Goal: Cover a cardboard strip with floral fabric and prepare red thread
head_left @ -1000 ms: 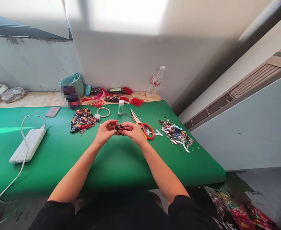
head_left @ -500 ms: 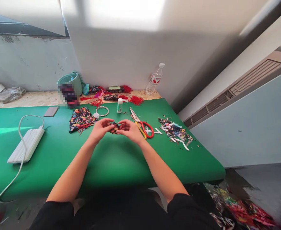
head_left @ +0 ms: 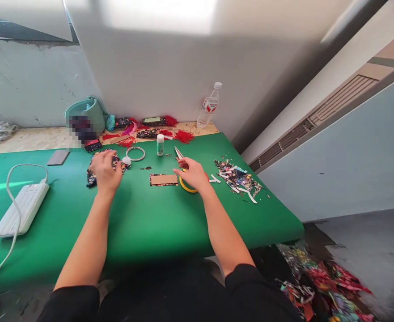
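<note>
My left hand (head_left: 107, 172) is over the dark floral fabric (head_left: 92, 175) on the left of the mat, its fingers apart and partly covering it. Over the handles of the scissors (head_left: 186, 185) is my right hand (head_left: 193, 173), thumb and fingers spread; the blades point away and the red handle is mostly hidden beneath the hand. Between my hands a brown card strip (head_left: 163, 180) lies flat on a floral fabric piece, whose patterned edges show around it. A glue stick (head_left: 160, 145) stands upright behind, near a silver ring (head_left: 135, 154).
Fabric and paper scraps (head_left: 239, 179) are heaped at the right of the green mat (head_left: 143, 223). At left lies a white power bank (head_left: 21, 210) with a cable. A water bottle (head_left: 209, 105), red tassels (head_left: 184, 137) and a teal container (head_left: 96, 117) line the back.
Both hands have parted from the small floral piece, and the card-backed strip now lies on the mat. My left hand moved left to the fabric, my right hand over the scissors. The view shifted slightly.
</note>
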A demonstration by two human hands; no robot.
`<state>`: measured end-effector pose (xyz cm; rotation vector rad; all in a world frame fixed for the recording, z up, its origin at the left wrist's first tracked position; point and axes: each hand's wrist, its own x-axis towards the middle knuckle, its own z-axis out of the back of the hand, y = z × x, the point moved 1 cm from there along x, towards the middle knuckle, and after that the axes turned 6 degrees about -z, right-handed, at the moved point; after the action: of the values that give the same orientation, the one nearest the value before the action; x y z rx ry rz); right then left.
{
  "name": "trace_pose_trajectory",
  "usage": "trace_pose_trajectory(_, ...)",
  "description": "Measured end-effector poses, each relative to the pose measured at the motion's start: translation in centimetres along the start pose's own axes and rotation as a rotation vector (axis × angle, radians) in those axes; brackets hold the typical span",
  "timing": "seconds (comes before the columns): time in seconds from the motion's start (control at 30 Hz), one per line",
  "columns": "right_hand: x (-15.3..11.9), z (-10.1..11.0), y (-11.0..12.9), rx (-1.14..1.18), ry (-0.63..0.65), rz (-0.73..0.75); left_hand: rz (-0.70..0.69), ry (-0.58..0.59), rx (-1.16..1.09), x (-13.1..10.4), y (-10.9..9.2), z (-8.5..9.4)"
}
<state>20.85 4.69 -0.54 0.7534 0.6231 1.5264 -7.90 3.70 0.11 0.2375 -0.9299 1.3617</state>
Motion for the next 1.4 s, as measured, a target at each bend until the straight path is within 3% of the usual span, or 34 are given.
trace_pose_trajectory(0.07, -0.2, 0.5, -0.4, -0.273, 0.06, -0.018, -0.319, 0.265, -0.181, -0.8, -2.1, -1.7)
trace_pose_trajectory(0.13, -0.4, 0.8, -0.5, -0.436, 0.121, -0.039, -0.534, 0.466, -0.308, -2.1, -4.0, -3.3)
trace_pose_trajectory(0.27, -0.8, 0.7, -0.3, -0.554, 0.173, -0.064, -0.713, 0.676, -0.386, -4.2, -6.2, -5.2)
trace_pose_trajectory(0.43, -0.5, 0.6, -0.8, -0.582, 0.204, -0.081, -0.65, 0.703, -0.392, -4.4, -6.1, -5.2)
trace_pose_trajectory(0.57, 0.0, 0.7, -1.7, -0.603, 0.135, -0.068, -0.593, 0.708, -0.393, -4.2, -5.9, -5.2)
trace_pose_trajectory(0.7, 0.0, 0.2, -1.7, -0.594, 0.062, 0.085, -0.541, 0.702, -0.424, -4.3, -5.9, -5.5)
trace_pose_trajectory(0.87, -0.7, -1.5, -0.9, -0.505, 0.249, 0.207, -0.484, 0.685, -0.497, -4.4, -5.6, -5.7)
trace_pose_trajectory(1.1, -0.8, -2.1, -0.1, -0.261, 0.293, 0.197, -0.354, 0.636, -0.528, -4.2, -5.8, -5.2)
trace_pose_trajectory(1.3, -0.8, -1.5, 0.8, -0.083, 0.302, 0.192, -0.056, 0.626, -0.669, -4.1, -6.3, -4.7)
trace_pose_trajectory(1.4, -0.7, -1.5, 0.9, 0.208, 0.299, 0.141, 0.137, 0.603, -0.789, -3.8, -6.4, -4.4)
